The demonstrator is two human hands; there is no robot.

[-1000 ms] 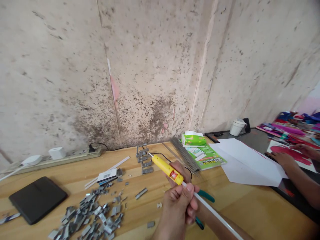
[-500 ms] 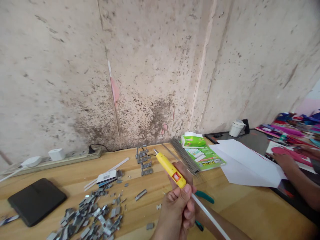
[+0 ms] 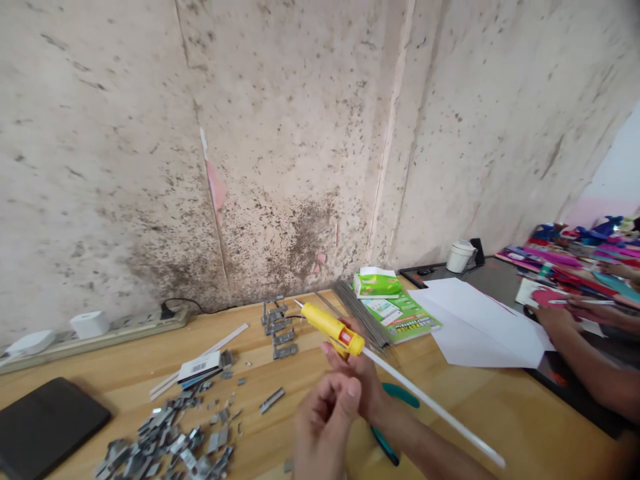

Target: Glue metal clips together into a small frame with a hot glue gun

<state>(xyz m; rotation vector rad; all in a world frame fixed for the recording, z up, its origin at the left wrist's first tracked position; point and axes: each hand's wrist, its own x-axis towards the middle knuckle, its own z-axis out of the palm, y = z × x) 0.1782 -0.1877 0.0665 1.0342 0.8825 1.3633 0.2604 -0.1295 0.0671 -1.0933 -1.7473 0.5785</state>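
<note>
Nearest the camera, at the lower edge of the view, the left hand [image 3: 323,417] sits half-curled with its thumb up, just below the right hand [image 3: 363,383]; whether it pinches anything cannot be told. Just above it, the right hand's fingers are wrapped round the rear of a yellow glue gun [image 3: 330,327], which is held off the table with its metal nozzle pointing up and to the left. A long white glue stick [image 3: 440,412] runs out of the back of the gun, slanting down to the right past the right wrist.

Under that wrist, green-handled pliers [image 3: 403,395] lie on the wooden table [image 3: 500,420]. To the left, a heap of small grey metal clips [image 3: 170,440] is scattered over the boards, with a black pad [image 3: 45,427] at the left edge. Farther back lie a bundle of thin grey wires [image 3: 360,313], a green booklet [image 3: 407,319] with a green box [image 3: 376,284] on it, and a sheet of white paper [image 3: 480,323]. At the right, another person's hand [image 3: 555,320] rests among coloured papers. Along the back edge sit a power strip [image 3: 115,325] and a white cup [image 3: 457,256], against a pale, mould-speckled wall [image 3: 300,133].
</note>
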